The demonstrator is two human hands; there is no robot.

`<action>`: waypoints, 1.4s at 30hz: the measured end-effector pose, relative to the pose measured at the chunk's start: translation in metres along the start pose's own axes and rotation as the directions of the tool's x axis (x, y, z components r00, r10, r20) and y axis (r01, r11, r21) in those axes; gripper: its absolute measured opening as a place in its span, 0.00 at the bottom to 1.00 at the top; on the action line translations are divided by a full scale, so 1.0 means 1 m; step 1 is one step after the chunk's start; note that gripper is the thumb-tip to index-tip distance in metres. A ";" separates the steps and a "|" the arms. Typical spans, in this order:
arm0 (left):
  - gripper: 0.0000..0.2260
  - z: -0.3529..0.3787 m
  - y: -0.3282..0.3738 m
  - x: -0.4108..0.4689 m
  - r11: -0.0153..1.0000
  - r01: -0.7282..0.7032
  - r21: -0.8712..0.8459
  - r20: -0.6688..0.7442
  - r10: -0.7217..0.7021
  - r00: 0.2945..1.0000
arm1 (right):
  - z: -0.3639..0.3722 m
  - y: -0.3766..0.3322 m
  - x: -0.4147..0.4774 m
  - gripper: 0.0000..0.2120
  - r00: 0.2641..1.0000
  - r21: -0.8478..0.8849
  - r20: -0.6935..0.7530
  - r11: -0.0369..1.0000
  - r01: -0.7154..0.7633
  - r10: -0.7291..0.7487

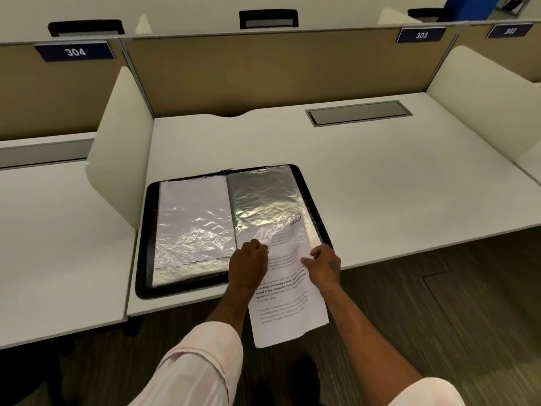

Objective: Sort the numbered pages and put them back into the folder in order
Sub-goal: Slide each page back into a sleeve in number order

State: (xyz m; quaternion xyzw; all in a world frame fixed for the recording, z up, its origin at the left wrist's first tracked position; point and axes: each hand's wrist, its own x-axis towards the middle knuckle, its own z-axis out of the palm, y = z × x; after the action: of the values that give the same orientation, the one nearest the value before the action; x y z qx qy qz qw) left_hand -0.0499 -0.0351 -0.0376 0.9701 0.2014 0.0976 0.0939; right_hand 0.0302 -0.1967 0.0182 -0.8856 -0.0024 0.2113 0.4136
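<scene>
One light, floppy page [288, 306] (top in the folder [144, 230] sleeve) seems best edge-held, as left hand [248, 266] and right hand [325, 266] pinch it.

Soft overhead light, glaring sleeves [263, 200], wide-angle bowing.

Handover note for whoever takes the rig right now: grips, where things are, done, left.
left grip: curled on the page at the right sleeve mouth; what it pinches is unclear.
right grip: pinches the page's right edge.
folder lies open on the desk, at its near edge; page top is in the right sleeve, the rest overhangs the desk.
Done: left sleeve holds a sheet.
Left: slide this page fully in; no other loose pages in view.
</scene>
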 end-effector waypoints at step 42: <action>0.03 0.009 -0.002 0.002 0.996 0.080 -0.042 -0.072 -0.083 0.994 | -0.007 0.018 0.032 0.15 0.909 0.082 0.400 0.983 -0.165 0.119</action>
State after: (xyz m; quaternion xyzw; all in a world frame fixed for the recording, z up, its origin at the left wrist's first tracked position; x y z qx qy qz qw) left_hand -0.0472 -0.0341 -0.0465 0.9548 0.2420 0.1334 0.1094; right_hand 0.0592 -0.2080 -0.0029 -0.7978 -0.0089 0.4141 0.4381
